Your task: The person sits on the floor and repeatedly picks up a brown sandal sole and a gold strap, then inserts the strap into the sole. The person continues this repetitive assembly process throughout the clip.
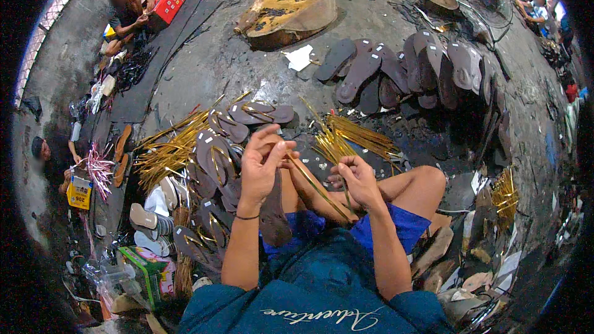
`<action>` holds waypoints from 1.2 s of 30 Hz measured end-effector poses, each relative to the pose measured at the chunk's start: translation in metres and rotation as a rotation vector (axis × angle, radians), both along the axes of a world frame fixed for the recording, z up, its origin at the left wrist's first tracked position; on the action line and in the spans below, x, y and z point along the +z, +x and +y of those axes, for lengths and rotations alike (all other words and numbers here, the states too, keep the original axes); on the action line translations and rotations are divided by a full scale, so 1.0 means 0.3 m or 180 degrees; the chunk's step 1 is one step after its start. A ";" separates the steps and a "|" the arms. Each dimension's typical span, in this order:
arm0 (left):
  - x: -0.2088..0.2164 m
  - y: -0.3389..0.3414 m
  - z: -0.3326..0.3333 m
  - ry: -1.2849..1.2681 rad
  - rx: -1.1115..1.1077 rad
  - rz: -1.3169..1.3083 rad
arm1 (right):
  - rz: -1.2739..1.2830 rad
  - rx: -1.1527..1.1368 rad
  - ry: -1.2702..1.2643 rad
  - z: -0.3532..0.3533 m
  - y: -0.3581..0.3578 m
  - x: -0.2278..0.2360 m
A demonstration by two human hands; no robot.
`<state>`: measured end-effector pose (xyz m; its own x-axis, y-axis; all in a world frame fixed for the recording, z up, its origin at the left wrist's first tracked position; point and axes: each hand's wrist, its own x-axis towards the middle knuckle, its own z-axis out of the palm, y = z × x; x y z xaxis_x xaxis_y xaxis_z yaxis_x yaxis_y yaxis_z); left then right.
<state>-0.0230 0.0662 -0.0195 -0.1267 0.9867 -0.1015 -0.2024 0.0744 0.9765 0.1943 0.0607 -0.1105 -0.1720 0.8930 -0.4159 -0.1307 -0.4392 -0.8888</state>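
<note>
A thin gold strap [314,186] runs in a narrow V between my two hands, in front of my crossed legs. My left hand [261,159] is closed with thumb and fingertips on one end of it. The other end is pinched in my right hand [356,179]. A dark brown sandal sole [275,219] lies under my left hand and wrist; whether that hand also grips it I cannot tell. Left of it are several brown sandals [211,154] with gold straps. Just beyond my right hand lies a bundle of gold strips [359,135].
Another gold bundle [164,148] lies at the left. Bare brown soles [362,74] stand in a curved row at the far right. Beyond is a worn wooden block [291,15]. A floor fan [486,0] stands far right; a person [127,9] sits by a red box [168,6].
</note>
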 end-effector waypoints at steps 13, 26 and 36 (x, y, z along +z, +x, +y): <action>0.061 0.070 0.081 0.0138 0.0161 -0.0442 | 0.1119 0.0415 0.0207 -0.015 -0.067 0.295; 0.247 -0.122 0.106 0.1030 0.1095 -0.0265 | -0.1042 0.0420 0.1078 -0.057 0.094 0.170; 0.167 0.094 0.013 0.0723 0.0267 -0.0217 | -0.0040 0.0657 0.1411 -0.056 -0.012 0.338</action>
<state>0.0051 0.0702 0.0307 -0.2095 0.9715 0.1106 -0.2645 -0.1652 0.9501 0.1907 0.0439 -0.0092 -0.3615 0.9323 -0.0065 -0.0688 -0.0337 -0.9971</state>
